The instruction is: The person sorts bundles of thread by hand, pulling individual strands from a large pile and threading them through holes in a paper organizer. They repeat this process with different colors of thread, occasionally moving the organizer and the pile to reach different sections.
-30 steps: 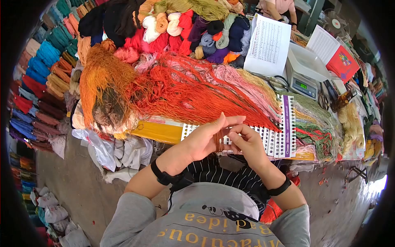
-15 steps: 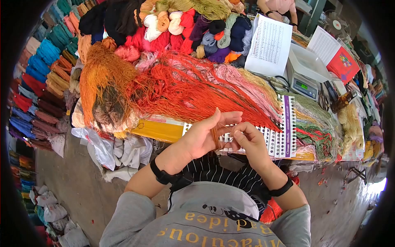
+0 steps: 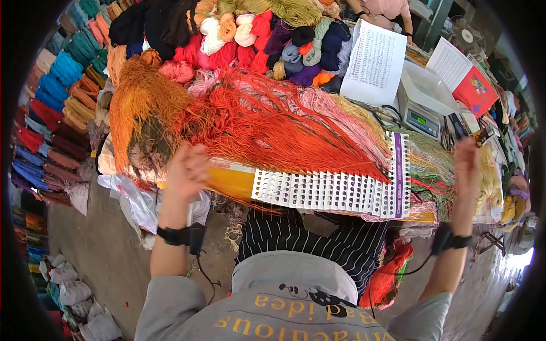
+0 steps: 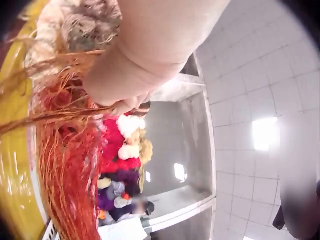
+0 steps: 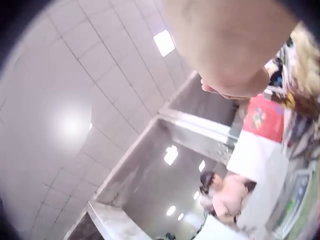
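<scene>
My left hand (image 3: 189, 170) is at the left front of the table, blurred, its fingers curled round orange-brown thread (image 4: 50, 117). In the left wrist view the strands run out from the fingers across the yellow table edge (image 4: 12, 165). Far apart from it, my right hand (image 3: 466, 169) is raised at the right, near a cream skein (image 3: 488, 176). Its fingers bend inward, mostly hidden behind the wrist in the right wrist view; I cannot tell whether they hold thread. Between the hands lie a red thread bundle (image 3: 278, 133) and white perforated cards (image 3: 318, 190).
An orange-gold thread bundle (image 3: 142, 96) lies at the left. Many coloured skeins (image 3: 244, 31) are piled behind. At the right stand a digital scale (image 3: 422, 120), scissors (image 3: 392, 113), a printed sheet (image 3: 372, 62) and a red booklet (image 3: 476, 88). Another person (image 5: 230, 195) is across the table.
Both hands were together over the cards, with thread looped on the left hand. They have spread wide apart, left hand to the left, right hand to the right, with strands trailing from the left.
</scene>
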Motion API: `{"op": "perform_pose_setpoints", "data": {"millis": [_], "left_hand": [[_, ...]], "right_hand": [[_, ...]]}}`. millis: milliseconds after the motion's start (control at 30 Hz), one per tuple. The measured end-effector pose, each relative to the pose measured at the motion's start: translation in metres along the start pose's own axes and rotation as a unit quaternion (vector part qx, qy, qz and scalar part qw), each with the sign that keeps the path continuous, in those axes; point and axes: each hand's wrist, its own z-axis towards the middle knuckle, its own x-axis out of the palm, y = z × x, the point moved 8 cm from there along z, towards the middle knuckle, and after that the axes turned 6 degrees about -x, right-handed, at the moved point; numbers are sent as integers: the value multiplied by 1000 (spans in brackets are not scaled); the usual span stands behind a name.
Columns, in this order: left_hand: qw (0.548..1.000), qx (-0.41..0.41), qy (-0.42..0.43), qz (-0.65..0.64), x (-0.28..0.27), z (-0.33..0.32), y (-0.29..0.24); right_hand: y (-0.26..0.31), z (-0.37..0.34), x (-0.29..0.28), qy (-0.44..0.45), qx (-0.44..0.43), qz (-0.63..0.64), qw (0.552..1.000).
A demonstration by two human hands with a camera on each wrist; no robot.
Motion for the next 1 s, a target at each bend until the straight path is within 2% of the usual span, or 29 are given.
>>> {"op": "perform_pose_setpoints", "data": {"millis": [33,67,133,167,200,233,267,300,333,367,400,433,500,567,600,667,800,867,900,1000], "left_hand": [[995,79,-56,-31,-14,-12,-28],[995,79,-58,-33,-15,-21,-36],[986,141,88,-4,12,-39,-55],[986,140,86,-5,19,-38,-48],[987,104,114,33,39,-30,-27],[984,68,145,71,61,-20,-3],[986,23,120,110,75,-8,26],[984,-21,94,148,88,3,55],[978,-80,115,151,96,15,86],[969,-139,135,154,98,28,116],[964,-168,128,164,98,37,139],[957,-198,120,175,96,42,159],[940,-247,85,218,90,47,184],[932,-263,75,239,89,48,195],[925,-273,58,259,90,47,199],[912,-285,24,293,90,47,204],[907,-293,52,296,93,62,215],[893,-240,34,380,94,71,211],[892,-243,35,380,96,73,213],[881,-157,12,446,100,85,205]], "right_hand": [[60,37,-64,-27,-78,-88,993],[66,35,-62,-27,-75,-90,993],[104,27,-42,-34,-134,-191,972],[122,21,-30,-39,-164,-240,956],[134,15,-22,-43,-197,-288,936],[80,-13,21,-90,-148,-340,924],[34,-23,54,11,-193,-437,879],[-11,-27,40,58,-102,-451,885],[-58,-53,61,73,-21,-511,856],[-100,-74,76,163,23,-528,833],[-135,-94,91,208,64,-535,816],[-169,-111,86,212,113,-497,834],[-216,-139,91,285,134,-461,830],[-246,-163,92,292,221,-467,805],[-258,-166,89,289,217,-439,822],[-270,-167,82,284,237,-439,819],[-282,-165,72,260,260,-452,813],[-283,-163,71,243,266,-461,811],[-283,-162,71,237,268,-465,810],[-282,-161,73,230,270,-479,803]]}}
